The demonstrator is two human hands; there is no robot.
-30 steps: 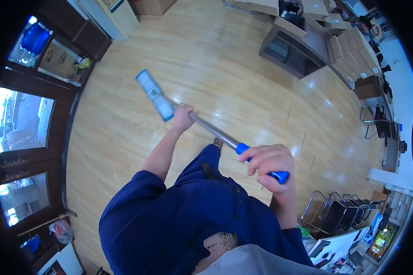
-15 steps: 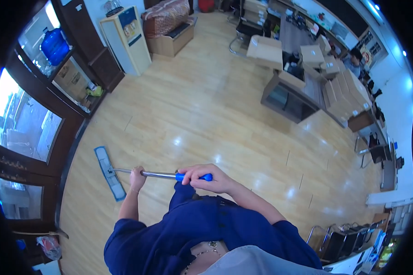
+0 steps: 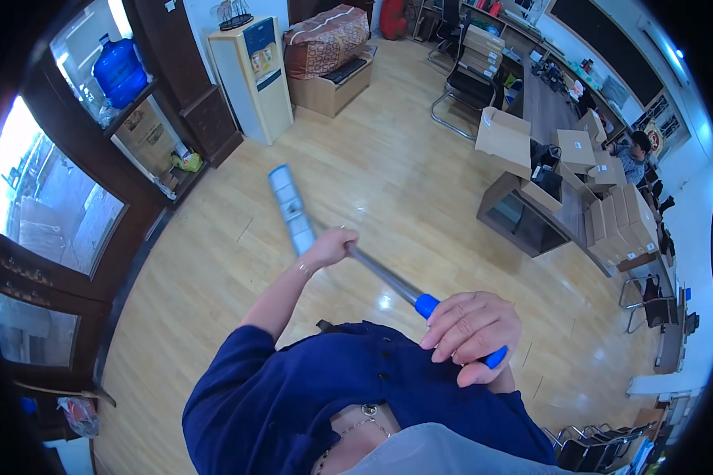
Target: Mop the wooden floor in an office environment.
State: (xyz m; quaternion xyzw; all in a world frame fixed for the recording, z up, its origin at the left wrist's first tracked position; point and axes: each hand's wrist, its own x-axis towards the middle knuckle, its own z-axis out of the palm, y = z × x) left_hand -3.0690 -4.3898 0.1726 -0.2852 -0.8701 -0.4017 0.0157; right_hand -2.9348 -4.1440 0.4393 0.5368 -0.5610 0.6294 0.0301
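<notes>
A flat mop with a metal pole (image 3: pixel 384 274) slants across in front of me. Around the pole's middle, my left hand (image 3: pixel 330 247) is closed, arm stretched forward. My right hand (image 3: pixel 474 332) wraps the blue grip (image 3: pixel 427 305) at the upper end, close to my chest; part of that grip shows below the fingers. The long mop head (image 3: pixel 287 204), pale with a blue edge, lies on the wooden floor ahead and to the left. Its near end is partly hidden behind my left hand.
Glass-paned doors (image 3: pixel 51 198) line the left. A water dispenser (image 3: pixel 255 83) and a low wooden cabinet (image 3: pixel 333 89) stand at the far side. To the right, a desk (image 3: pixel 523 214) bears cardboard boxes (image 3: pixel 610 218); a black chair (image 3: pixel 471 89) stands by it, and a person (image 3: pixel 635 156) sits beyond.
The mop head has moved forward and to the right across the floor. My left hand has gone forward and right; my right hand has come right and closer to me, still gripping.
</notes>
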